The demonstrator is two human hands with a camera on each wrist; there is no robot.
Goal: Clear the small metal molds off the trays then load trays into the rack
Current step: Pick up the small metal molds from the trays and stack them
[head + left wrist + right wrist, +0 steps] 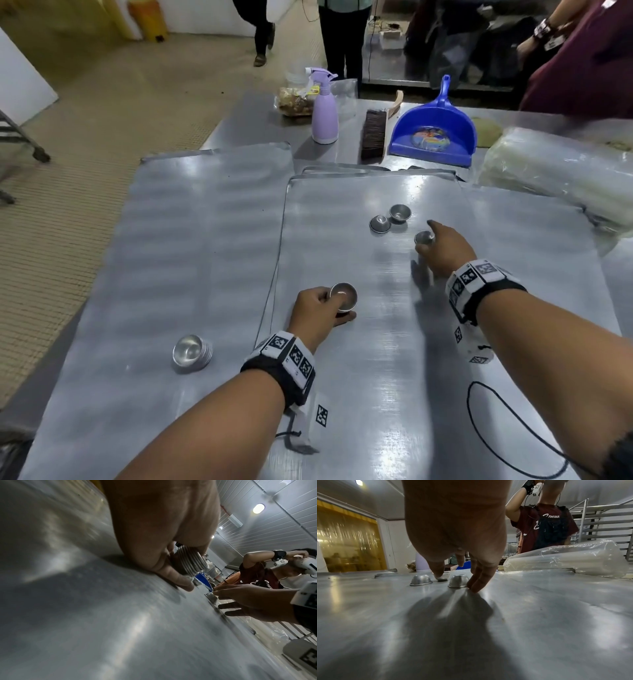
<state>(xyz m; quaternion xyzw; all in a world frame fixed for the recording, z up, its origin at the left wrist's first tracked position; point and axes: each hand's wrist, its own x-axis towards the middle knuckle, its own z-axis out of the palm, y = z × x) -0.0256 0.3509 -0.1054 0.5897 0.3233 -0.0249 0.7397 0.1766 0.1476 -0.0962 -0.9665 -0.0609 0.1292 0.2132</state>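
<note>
Near the middle of the top tray (342, 394) of a stack, my left hand (337, 308) grips a nested stack of small metal molds (343, 296), whose ribbed rims (190, 562) show between thumb and fingers. Farther back, my right hand (430, 240) reaches down with straight fingers (479, 580). They touch the side of an upturned mold (458, 581) standing on the tray. Just beyond lie one more upturned mold (380, 224) and one upright mold (400, 212). A second nested stack (191, 353) lies on its side on the left tray (171, 240).
Behind the trays stand a lilac spray bottle (324, 113), a brush (373, 133) and a blue dustpan (433, 133). A bundle of clear plastic (555, 174) lies at the right. People stand beyond the table. A tray rack (607, 524) is behind, at the right.
</note>
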